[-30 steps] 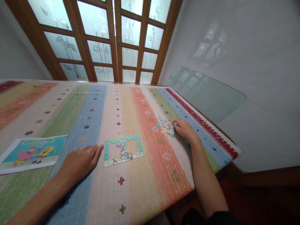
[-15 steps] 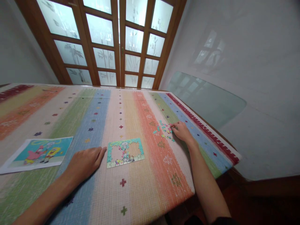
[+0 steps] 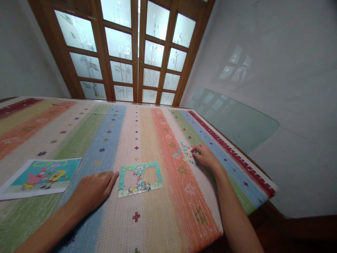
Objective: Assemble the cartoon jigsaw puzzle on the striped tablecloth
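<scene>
A partly filled jigsaw puzzle [image 3: 140, 188] lies flat on the striped cloth, its frame joined and a middle column in place, with an open gap on either side. My left hand [image 3: 96, 186] rests just left of it, fingers curled closed, fingertips by the puzzle's left edge. Over at the right, loose puzzle pieces [image 3: 183, 150], mostly teal with some pink and yellow, are scattered in a small heap. My right hand [image 3: 204, 155] is at the heap's right side, thumb and fingers pinched on a small puzzle piece that the fingers largely hide.
A printed picture [image 3: 43, 175] of cartoon figures lies left of my left hand. The striped tablecloth [image 3: 158, 221] covers the table, whose right edge runs close to a white wall [image 3: 297, 88]. Wooden doors with frosted panes [image 3: 121, 73] stand beyond the far edge.
The view has tilted up slightly, so everything sits lower in the picture. My right hand has shifted a little within the loose pieces, its fingers drawn closer together. My left hand stays put.
</scene>
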{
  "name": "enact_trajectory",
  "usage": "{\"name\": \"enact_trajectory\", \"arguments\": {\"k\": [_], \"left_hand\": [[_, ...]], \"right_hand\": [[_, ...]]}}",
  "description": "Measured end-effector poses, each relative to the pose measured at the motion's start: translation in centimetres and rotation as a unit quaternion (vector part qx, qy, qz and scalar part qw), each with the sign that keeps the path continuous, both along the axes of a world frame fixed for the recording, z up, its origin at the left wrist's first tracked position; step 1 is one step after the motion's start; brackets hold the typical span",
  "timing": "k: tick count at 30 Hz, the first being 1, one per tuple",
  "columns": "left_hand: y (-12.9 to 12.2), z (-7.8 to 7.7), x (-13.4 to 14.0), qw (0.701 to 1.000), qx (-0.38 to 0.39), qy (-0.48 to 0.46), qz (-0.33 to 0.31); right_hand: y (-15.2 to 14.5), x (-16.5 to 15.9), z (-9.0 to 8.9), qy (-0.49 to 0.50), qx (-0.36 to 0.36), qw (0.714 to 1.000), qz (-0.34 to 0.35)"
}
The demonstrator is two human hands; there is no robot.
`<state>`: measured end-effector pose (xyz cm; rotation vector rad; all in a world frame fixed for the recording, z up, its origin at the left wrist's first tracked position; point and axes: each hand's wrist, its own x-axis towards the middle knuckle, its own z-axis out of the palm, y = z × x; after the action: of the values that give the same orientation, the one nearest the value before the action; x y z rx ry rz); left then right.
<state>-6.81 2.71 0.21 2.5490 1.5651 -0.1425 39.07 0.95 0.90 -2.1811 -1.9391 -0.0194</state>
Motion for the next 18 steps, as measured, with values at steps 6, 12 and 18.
{"name": "enact_trajectory", "arguments": {"k": [6, 12, 18], "left_hand": [[-0.4, 0.1, 0.3, 1.0, -0.025, -0.005, 0.014], [0.2, -0.8, -0.6, 0.999, -0.008, -0.036, -0.002], [0.0, -1.3, -0.9, 0.999, 0.008, -0.043, -0.032]], "right_hand": [[-0.1, 0.5, -0.1, 0.047, 0.02, 0.999, 0.012], [-0.4, 0.0, 0.0, 0.062, 0.016, 0.997, 0.033], [-0.6, -0.5, 0.4, 0.063, 0.016, 0.998, 0.024]]}}
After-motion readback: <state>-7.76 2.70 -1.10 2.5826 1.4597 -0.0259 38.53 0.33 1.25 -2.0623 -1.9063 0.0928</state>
